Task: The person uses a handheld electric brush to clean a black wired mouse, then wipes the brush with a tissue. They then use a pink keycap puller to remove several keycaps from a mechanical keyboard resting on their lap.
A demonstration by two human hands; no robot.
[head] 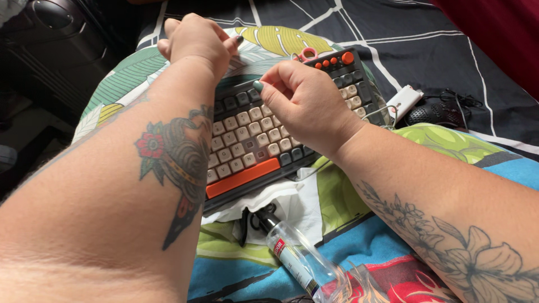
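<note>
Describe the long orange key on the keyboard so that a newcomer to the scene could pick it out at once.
Start at the keyboard lying on the leaf-patterned cushion. Follow its near edge, below the rows of beige keys. The long orange key sits there: one wide bar, unlike the small round orange buttons at the far corner.

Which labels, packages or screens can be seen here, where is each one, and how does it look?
Label on the clear spray bottle: bottom centre, below the keyboard; a narrow white band with a red patch and dark print.
No packages, signs or screens are in view.
</note>
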